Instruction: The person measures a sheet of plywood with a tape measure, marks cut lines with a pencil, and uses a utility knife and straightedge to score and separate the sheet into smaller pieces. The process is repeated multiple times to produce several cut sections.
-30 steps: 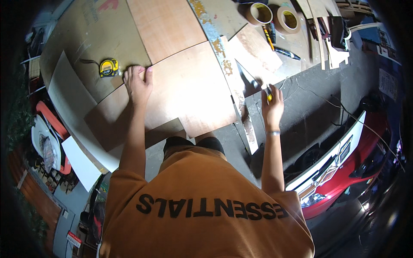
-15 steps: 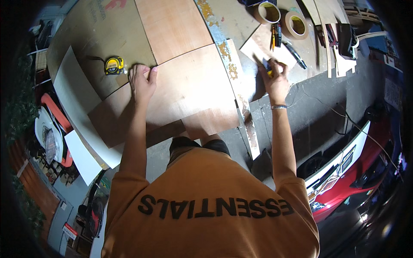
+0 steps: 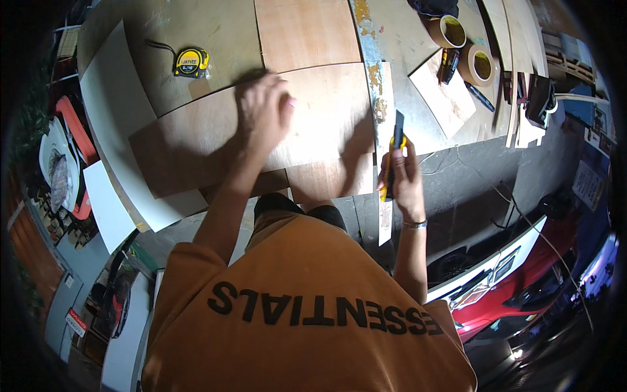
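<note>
A yellow and black utility knife (image 3: pixel 392 166) is gripped in my right hand (image 3: pixel 409 186), its blade out and pointing away from me. That hand is at the right of a thin plywood sheet (image 3: pixel 326 108), near the table's front edge. Over the sheet, toward its far edge, is my left hand (image 3: pixel 264 114), slightly blurred, with its fingers apart and nothing in them. Whether it presses on the wood is unclear. Beyond the far edge lies another plywood piece (image 3: pixel 307 32). A yellow and black tape measure (image 3: pixel 191 62) rests to the left.
Two tape rolls (image 3: pixel 482 64), a small wood panel (image 3: pixel 444 91) and a black marker (image 3: pixel 480 97) lie at the right of the table. A paint-stained strip (image 3: pixel 369 39) runs beside the plywood. White sheet material (image 3: pixel 111 85) curves along the left. A red car (image 3: pixel 516 281) stands at lower right.
My right hand has picked up the utility knife from the small wood panel and brought it left and nearer. My left hand has shifted right over the sheet. The whole view has turned slightly.
</note>
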Motion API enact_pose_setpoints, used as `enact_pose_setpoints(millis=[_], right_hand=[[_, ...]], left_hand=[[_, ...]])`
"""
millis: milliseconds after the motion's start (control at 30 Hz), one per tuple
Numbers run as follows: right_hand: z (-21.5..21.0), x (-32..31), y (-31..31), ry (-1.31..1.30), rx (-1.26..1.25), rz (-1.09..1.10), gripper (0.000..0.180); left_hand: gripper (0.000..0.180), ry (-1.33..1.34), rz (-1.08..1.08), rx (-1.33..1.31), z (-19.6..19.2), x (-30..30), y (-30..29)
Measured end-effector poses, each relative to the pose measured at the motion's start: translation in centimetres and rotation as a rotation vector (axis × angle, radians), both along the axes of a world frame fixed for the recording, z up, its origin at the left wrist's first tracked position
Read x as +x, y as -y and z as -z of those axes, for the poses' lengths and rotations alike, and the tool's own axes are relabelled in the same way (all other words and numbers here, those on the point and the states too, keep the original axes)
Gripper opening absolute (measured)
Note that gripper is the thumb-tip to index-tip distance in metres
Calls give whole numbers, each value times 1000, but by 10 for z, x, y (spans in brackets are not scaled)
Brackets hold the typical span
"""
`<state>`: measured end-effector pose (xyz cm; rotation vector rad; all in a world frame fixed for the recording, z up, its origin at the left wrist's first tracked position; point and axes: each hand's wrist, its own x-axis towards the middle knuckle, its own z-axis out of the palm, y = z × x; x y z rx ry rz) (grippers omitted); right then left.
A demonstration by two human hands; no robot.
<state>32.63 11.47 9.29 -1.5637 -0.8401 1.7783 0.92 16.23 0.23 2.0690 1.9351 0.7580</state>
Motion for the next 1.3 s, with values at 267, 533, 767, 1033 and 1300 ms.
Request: enact_pose_setpoints(millis=[267,533,767,1033,1300], right_hand=[[11,-58,-2,-2,76,-171,52],[36,-101,-68,662,464,-423,16],[66,-136,-97,1060,543,-485,18],[62,-149,-105,1140,503,-569,22],[62,-149,-104,1136,558,-593,23]], left_hand=[[63,-85,126,-177,-6,15,23],[65,-240,179,-215,-11,16,25],[58,-206,162,-217,-4,17,23],[46,-77,170,-215,-1,13,24],[50,-123,181,-224,-2,12,23]])
